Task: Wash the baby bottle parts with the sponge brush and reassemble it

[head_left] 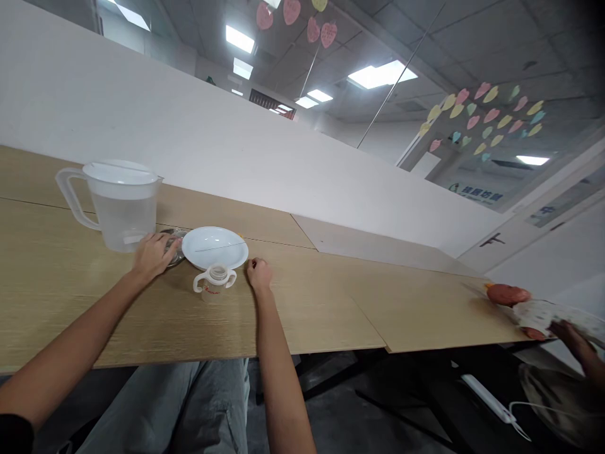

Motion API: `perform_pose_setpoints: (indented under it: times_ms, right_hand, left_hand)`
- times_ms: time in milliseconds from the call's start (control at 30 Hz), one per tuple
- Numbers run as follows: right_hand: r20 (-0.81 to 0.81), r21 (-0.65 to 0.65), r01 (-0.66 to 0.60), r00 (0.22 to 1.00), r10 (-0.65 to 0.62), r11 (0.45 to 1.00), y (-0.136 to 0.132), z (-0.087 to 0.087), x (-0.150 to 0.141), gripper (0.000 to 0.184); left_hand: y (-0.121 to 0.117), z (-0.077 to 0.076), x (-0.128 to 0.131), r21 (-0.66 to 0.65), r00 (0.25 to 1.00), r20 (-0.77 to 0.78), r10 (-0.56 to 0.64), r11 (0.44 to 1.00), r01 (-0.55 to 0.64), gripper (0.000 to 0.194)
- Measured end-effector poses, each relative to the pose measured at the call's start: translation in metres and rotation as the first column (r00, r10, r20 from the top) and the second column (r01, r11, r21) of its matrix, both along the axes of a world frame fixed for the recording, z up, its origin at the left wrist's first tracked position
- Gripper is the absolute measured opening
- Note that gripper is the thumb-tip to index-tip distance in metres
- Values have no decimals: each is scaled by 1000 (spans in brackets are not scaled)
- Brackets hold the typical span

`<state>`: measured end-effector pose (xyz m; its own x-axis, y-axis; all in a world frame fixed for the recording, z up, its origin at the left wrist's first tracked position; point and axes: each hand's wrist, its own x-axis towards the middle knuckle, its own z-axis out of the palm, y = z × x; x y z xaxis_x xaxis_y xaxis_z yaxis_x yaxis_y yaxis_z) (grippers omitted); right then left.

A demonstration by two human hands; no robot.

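Note:
My left hand (154,255) lies with its fingers stretched out, in front of the jug and against a shiny, see-through round thing (178,253), partly hidden by the fingers. Behind it stands a clear plastic jug (123,211) with a white lid and a handle on the left, holding some liquid. A white bowl (215,247) rests to the right of the round thing. Just in front of the bowl is a small clear bottle (215,287) with two white handles, its top uncovered. My right hand (259,274) rests closed on the table beside the bowl; anything inside its fingers is hidden.
The wooden table (312,302) runs along a white wall (265,164) with glass above it. At the far right, another person's hand (562,334) is near a reddish-brown doll-like thing (508,294) and a pale patterned cloth (539,315). A white power strip (489,398) is lower down.

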<state>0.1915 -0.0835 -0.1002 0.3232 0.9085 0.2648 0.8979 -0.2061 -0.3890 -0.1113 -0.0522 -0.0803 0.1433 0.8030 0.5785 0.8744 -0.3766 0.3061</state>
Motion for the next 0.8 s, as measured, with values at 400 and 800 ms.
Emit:
perform_pose_setpoints:
  times_ms: [400, 800]
  right_hand:
    - [-8, 115, 18, 1000, -17, 993, -3, 9, -4, 34]
    - [-15, 294, -8, 1000, 13, 956, -3, 9, -5, 42]
  left_hand:
    - [9, -14, -2, -202, 987, -113, 118, 969, -139, 72]
    - [-9, 9, 8, -208, 966, -187, 180, 954, -218, 77]
